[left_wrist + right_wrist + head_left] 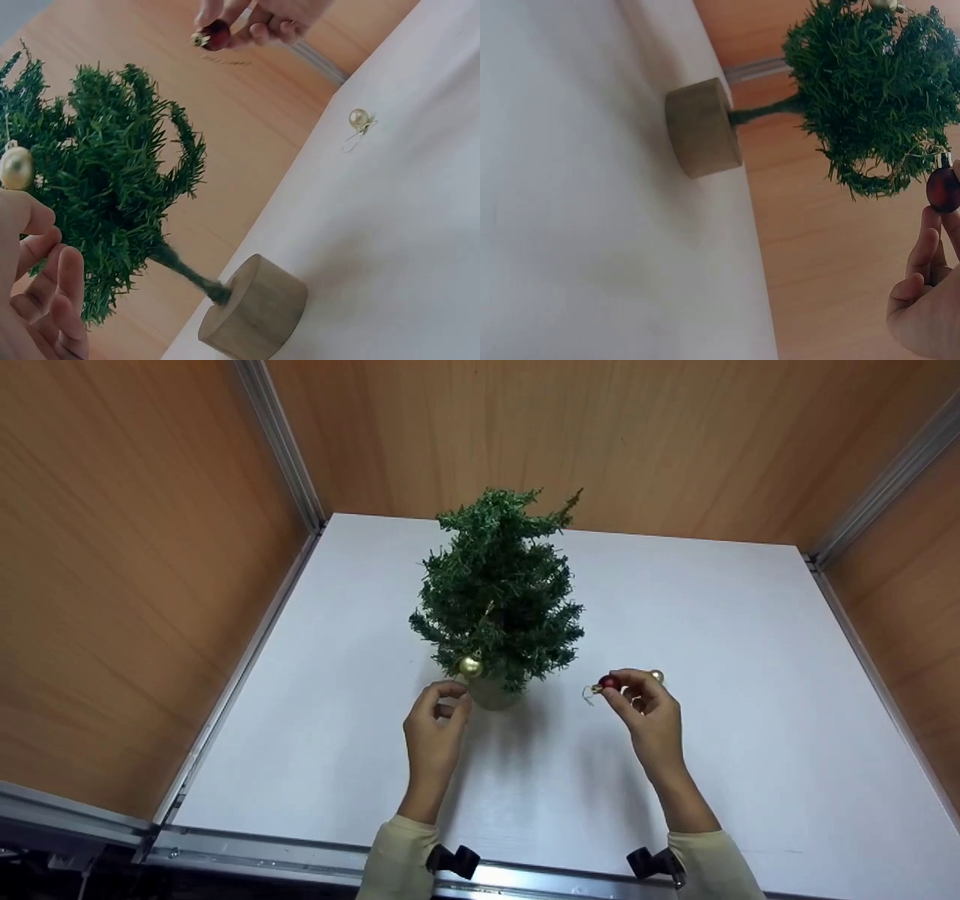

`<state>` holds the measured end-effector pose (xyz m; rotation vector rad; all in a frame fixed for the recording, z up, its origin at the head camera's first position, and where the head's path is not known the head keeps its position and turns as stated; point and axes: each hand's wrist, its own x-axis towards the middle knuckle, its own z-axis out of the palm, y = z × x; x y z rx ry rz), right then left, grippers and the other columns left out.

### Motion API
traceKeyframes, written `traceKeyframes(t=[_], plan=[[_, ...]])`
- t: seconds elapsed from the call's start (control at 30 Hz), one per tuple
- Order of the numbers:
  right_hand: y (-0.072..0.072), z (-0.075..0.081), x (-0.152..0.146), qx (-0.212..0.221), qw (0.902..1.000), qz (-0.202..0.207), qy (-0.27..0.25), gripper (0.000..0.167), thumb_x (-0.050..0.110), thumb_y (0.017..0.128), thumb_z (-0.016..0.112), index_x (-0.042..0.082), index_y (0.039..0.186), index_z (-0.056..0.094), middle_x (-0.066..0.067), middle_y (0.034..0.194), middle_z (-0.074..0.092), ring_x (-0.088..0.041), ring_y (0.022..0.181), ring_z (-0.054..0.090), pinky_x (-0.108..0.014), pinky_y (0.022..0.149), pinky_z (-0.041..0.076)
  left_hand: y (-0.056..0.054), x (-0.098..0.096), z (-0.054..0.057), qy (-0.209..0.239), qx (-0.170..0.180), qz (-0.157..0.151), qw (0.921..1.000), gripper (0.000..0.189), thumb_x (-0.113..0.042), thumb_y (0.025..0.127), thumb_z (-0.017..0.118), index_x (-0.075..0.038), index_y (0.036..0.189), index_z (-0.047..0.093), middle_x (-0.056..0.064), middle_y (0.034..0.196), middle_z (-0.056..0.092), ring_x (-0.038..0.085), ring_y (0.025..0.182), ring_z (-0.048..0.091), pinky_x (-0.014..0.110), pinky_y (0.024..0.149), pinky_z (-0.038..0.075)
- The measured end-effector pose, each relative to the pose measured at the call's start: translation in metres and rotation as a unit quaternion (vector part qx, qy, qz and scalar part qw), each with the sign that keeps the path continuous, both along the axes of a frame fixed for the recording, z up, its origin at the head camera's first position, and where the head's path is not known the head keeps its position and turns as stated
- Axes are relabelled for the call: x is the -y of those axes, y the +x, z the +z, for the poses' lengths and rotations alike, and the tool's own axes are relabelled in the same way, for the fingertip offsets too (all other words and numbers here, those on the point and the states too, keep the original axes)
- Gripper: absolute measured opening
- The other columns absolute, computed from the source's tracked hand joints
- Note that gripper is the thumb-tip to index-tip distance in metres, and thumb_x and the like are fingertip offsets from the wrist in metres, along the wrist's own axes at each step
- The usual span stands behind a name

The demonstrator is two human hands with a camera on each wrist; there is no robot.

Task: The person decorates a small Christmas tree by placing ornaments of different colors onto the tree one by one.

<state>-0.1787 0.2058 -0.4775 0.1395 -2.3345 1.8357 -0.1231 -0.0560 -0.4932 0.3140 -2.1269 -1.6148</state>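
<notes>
A small green artificial Christmas tree [501,577] stands on a round wooden base [259,307]. Low on its front hangs a gold bauble [471,666]. Just beneath that bauble is my left hand [436,727], its fingers loosely bent; nothing shows between them in the left wrist view. To the right of the tree, my right hand [651,718] pinches a dark red bauble [943,189] between thumb and fingertips. The red bauble's gold cap and thin wire hook [589,695] point toward the tree.
Another gold bauble [360,118] with a hook lies on the white table [750,720], partly behind my right hand in the head view. Wood-grain panels [637,442] wall the back and both sides, with metal rails along the table's edges.
</notes>
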Motion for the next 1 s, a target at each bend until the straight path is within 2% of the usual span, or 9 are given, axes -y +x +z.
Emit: traceKeyframes(t=[0.2, 0.37, 0.5, 0.67, 1.0], plan=[[0.003, 0.000, 0.009, -0.009, 0.9998, 0.015, -0.003, 0.027, 0.015, 0.088, 0.075, 0.004, 0.111, 0.068, -0.003, 0.099, 0.063, -0.017, 0.082, 0.052, -0.024, 0.067, 0.041, -0.001, -0.016, 0.001, -0.010, -0.019, -0.027, 0.9994, 0.004, -0.015, 0.091, 0.070, -0.013, 0.094, 0.072, 0.001, 0.092, 0.068, 0.018, 0.073, 0.062, 0.029, 0.064, 0.052], [0.005, -0.002, 0.016, -0.007, 0.9997, 0.024, -0.005, 0.026, 0.015, 0.088, 0.075, 0.003, 0.110, 0.069, -0.003, 0.097, 0.064, -0.015, 0.081, 0.052, -0.024, 0.068, 0.039, -0.003, -0.034, 0.006, -0.022, -0.027, -0.059, 0.9976, 0.005, -0.016, 0.089, 0.073, -0.014, 0.093, 0.075, -0.003, 0.083, 0.070, 0.015, 0.070, 0.062, 0.029, 0.065, 0.052], [0.008, -0.003, 0.022, -0.010, 0.9993, 0.036, -0.010, 0.023, 0.014, 0.087, 0.076, 0.005, 0.107, 0.070, -0.003, 0.096, 0.065, -0.015, 0.080, 0.052, -0.024, 0.069, 0.039, -0.002, -0.046, 0.006, -0.018, -0.027, -0.083, 0.9960, 0.008, -0.016, 0.089, 0.074, -0.014, 0.096, 0.073, -0.005, 0.085, 0.071, 0.011, 0.069, 0.060, 0.028, 0.063, 0.052], [0.012, -0.004, 0.032, -0.022, 0.9983, 0.052, -0.013, 0.022, 0.012, 0.086, 0.077, 0.006, 0.105, 0.070, -0.001, 0.094, 0.066, -0.013, 0.078, 0.053, -0.023, 0.069, 0.038, 0.000, -0.053, 0.008, -0.015, -0.023, -0.096, 0.9950, 0.008, -0.017, 0.089, 0.074, -0.017, 0.096, 0.071, -0.007, 0.087, 0.071, 0.008, 0.069, 0.060, 0.025, 0.063, 0.052], [0.016, -0.004, 0.042, -0.019, 0.9972, 0.072, -0.005, 0.022, 0.014, 0.086, 0.077, 0.008, 0.106, 0.071, 0.000, 0.093, 0.067, -0.015, 0.077, 0.052, -0.025, 0.069, 0.037, 0.000, -0.058, 0.009, 0.019, -0.028, -0.144, 0.9890, 0.017, -0.022, 0.091, 0.072, -0.012, 0.104, 0.072, 0.001, 0.095, 0.074, 0.012, 0.065, 0.068, 0.026, 0.061, 0.058]])
